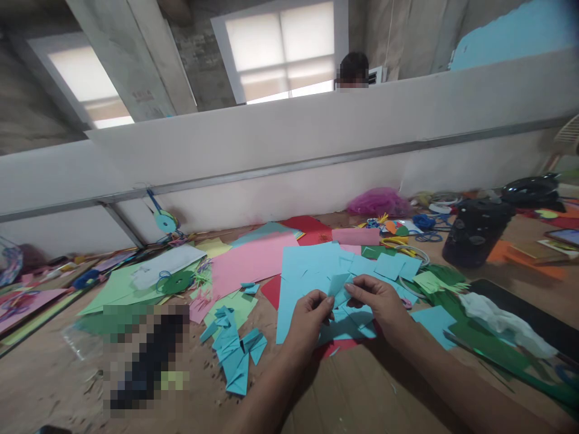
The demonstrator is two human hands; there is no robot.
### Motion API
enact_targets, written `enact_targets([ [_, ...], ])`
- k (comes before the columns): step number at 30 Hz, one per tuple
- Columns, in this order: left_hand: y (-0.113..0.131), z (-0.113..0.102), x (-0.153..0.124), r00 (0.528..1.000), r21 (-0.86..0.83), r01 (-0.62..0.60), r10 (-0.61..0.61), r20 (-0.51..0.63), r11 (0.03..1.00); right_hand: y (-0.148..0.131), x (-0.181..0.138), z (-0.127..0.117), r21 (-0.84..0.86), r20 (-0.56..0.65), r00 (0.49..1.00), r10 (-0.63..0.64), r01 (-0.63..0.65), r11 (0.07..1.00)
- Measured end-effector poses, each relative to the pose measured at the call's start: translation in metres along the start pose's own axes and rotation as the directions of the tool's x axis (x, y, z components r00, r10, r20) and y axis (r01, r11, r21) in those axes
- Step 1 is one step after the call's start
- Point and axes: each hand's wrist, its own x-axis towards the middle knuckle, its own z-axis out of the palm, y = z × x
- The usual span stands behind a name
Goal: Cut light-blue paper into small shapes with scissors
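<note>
So the small blue paper (339, 282) is up in the air over the big blue sheet (294, 271), with the left grip (312, 308) pinching its lower edge and the right grip (376, 295) nipping the other side, thumb and finger. Looks mid-fold to me, though it's too small to tell how many creases are in.

Progress-wise I'd call it partway: there's a loose heap of folded blue pieces (231, 355) on the surface (203, 410) to the left, while flat blue squares (389, 265) lie to the right, apparently not folded yet. Couldn't give you a count, they overlap.

Containers: a dark tub (477, 235) stands upright off to the right, contents hidden. The magenta bag (379, 202) by the white partition (271, 202) is crumpled, can't make out anything inside. Clear bag (79, 339) at far left lies flat.
</note>
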Motion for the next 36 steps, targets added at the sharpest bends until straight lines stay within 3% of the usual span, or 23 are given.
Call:
enact_targets([
  [5,0.0007,-0.0001,-0.0012,1.000,0.101,-0.025,0.026,-0.006,0.995,0.0041,0.0013,-0.0023,-0.034,0.071,0.997,0.012,-0.009,0.999],
  [11,-0.0035,0.0006,-0.0012,0.997,0.089,-0.048,0.042,0.070,0.995,0.0062,0.0006,-0.0018,-0.027,0.090,0.996,0.006,-0.003,1.000],
  [16,-0.0018,-0.0010,-0.0026,0.997,0.138,-0.064,0.057,0.052,0.988,0.0048,-0.0017,0.0009,-0.007,0.138,0.990,0.011,-0.011,1.000],
  [26,0.0042,-0.0004,-0.0051,0.995,0.135,-0.008,-0.006,0.101,0.991,0.0078,-0.0009,-0.0017,0.054,0.091,0.995,0.035,-0.040,0.998],
  [32,-0.0008,-0.0016,-0.0034,0.989,0.153,0.003,-0.025,0.143,0.988,0.0004,-0.0046,-0.0012,-0.039,0.203,0.976,0.075,-0.068,0.997],
  [36,0.0025,0.0002,-0.0033,0.986,0.144,-0.005,-0.019,0.168,0.990,0.0021,-0.0052,-0.0001,-0.068,0.161,0.987,0.030,-0.020,0.997],
])
